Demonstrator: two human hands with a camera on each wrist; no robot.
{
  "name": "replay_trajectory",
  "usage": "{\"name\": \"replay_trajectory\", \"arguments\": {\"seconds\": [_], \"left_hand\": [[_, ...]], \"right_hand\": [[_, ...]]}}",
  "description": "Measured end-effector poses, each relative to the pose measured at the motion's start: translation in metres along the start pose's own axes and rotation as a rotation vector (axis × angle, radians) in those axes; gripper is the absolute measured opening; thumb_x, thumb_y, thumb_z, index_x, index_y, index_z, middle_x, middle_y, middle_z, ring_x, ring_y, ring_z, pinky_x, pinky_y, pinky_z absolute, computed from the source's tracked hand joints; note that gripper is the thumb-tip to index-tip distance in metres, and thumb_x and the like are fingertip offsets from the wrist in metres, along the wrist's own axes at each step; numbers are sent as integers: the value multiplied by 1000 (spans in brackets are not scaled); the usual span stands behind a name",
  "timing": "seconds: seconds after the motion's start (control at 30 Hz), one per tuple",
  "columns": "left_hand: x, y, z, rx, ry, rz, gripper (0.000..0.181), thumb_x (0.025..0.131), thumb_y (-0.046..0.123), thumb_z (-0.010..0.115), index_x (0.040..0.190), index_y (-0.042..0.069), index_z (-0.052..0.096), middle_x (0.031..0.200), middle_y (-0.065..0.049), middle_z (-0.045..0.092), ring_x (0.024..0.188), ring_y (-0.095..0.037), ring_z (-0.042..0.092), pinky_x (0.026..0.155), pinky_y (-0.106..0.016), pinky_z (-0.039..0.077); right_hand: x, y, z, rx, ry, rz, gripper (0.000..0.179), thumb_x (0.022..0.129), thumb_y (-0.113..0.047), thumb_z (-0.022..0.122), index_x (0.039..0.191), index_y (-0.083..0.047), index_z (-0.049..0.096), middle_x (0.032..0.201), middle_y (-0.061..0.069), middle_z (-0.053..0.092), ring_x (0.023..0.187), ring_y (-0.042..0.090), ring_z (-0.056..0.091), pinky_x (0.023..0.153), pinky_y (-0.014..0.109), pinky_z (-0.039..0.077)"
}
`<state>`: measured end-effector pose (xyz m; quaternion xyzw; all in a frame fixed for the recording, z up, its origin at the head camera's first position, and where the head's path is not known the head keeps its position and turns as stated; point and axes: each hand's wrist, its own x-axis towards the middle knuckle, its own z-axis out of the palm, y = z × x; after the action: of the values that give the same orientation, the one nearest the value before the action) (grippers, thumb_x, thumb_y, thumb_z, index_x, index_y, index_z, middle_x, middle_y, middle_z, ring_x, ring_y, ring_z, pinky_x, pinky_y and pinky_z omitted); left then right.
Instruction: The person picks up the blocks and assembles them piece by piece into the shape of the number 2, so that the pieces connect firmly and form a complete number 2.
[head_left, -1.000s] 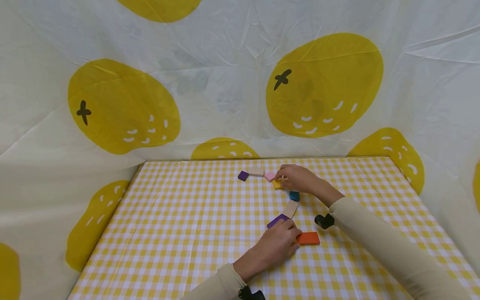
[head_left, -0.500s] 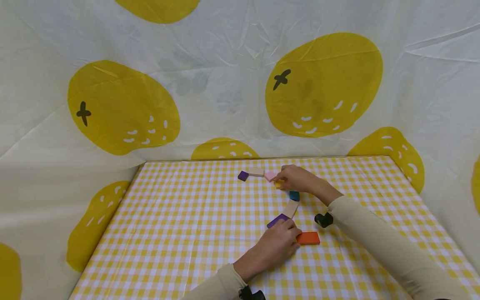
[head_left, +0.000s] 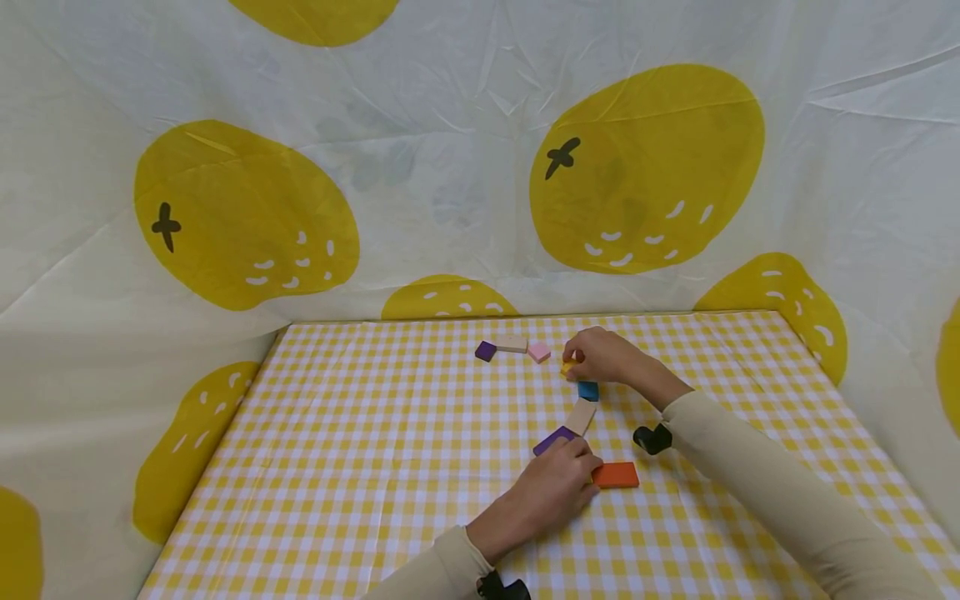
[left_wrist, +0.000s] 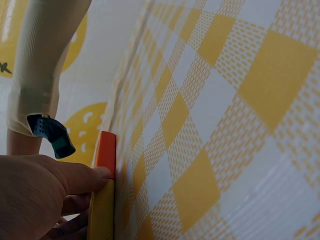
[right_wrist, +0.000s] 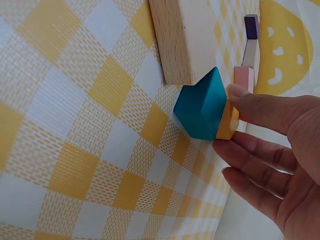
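Observation:
My right hand pinches a small yellow block between thumb and fingers at the far side of the table. A teal block sits right beside it, and a pink block lies a short gap to its left. Nearer to me, my left hand holds a long yellow block, its thumb at the joint with an orange-red block set end to end with it. In the head view the left hand covers most of that yellow block. A purple block shows just past the left fingers.
A plain wooden block lies between the purple and teal blocks in a curving row. Another wooden block and a dark purple block continue leftward from the pink one. Behind the checked table hangs a fruit-print cloth.
My right hand has slid the small yellow block rightward, away from the pink block and close to the teal one. The left hand has stayed in place.

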<state>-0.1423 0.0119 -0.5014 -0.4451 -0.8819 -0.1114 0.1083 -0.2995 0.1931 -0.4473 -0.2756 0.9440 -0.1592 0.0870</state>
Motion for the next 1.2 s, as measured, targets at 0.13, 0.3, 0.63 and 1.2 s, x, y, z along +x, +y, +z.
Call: {"name": "replay_trajectory", "arguments": {"seconds": [0.13, 0.3, 0.63, 1.2], "left_hand": [[0, 0, 0, 3, -6, 0, 21, 95, 32, 72, 112, 18, 74, 105, 6, 61, 92, -5, 56, 84, -16, 44], [0, 0, 0, -3, -7, -6, 20, 95, 32, 72, 111, 19, 74, 105, 6, 61, 92, -5, 56, 83, -15, 44], [0, 0, 2, 5, 2, -3, 21, 95, 32, 72, 111, 18, 74, 105, 6, 62, 92, -5, 56, 84, -16, 44], [0, 0, 0, 7, -1, -4, 22, 95, 32, 73, 112, 18, 74, 105, 6, 62, 92, -5, 56, 85, -16, 44]], "right_hand": [[-1, 1, 0, -6, -6, 15, 22, 89, -21, 79, 105, -7, 76, 99, 12, 71, 86, 22, 65, 75, 40, 56], [-3, 3, 0, 2, -6, 36, 16, 90, -22, 79, 97, -9, 74, 92, 8, 69, 81, 20, 63, 71, 38, 54], [-9, 4, 0, 34, 23, 49, 15, 89, -23, 79, 88, -11, 71, 86, 4, 66, 75, 18, 60, 66, 36, 50], [-12, 6, 0, 67, 6, 96, 20, 91, -27, 78, 90, -9, 69, 83, 6, 66, 68, 17, 57, 61, 33, 46]]}}
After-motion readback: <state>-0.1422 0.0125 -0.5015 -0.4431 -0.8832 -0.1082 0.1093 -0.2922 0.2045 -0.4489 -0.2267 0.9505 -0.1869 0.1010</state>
